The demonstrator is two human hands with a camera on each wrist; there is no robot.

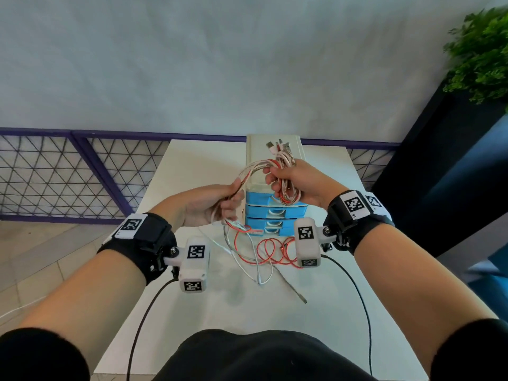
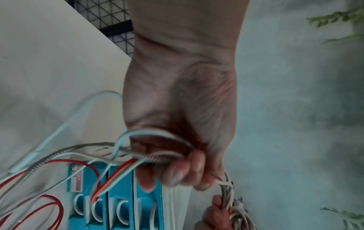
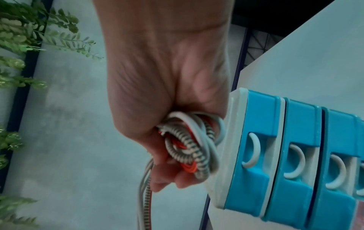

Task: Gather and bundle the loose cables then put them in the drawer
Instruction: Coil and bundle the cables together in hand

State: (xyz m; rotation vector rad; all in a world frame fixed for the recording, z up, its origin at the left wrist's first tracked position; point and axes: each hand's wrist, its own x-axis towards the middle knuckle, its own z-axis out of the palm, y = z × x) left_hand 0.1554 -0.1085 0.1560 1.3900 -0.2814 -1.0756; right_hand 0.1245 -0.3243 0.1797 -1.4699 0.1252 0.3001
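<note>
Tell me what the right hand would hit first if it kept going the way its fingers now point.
Probably the left hand: the right hand, gripping the cable bundle, points left toward it above the drawer unit. Depth is unclear.

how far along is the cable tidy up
Partly done: the right hand grips a coiled bundle of red, white and braided cables. In hand: the left hand feeds more strands across. Left: loose red and white tails on the white table; the blue drawers look shut.

I see the cables (image 1: 286, 171), red, white and braided, partly looped into a coil raised above the table (image 1: 324, 298), plug ends up; loose tails trail on it. Drawer unit (image 1: 275, 213) behind: blue drawers, white handles, all apparently closed.
</note>
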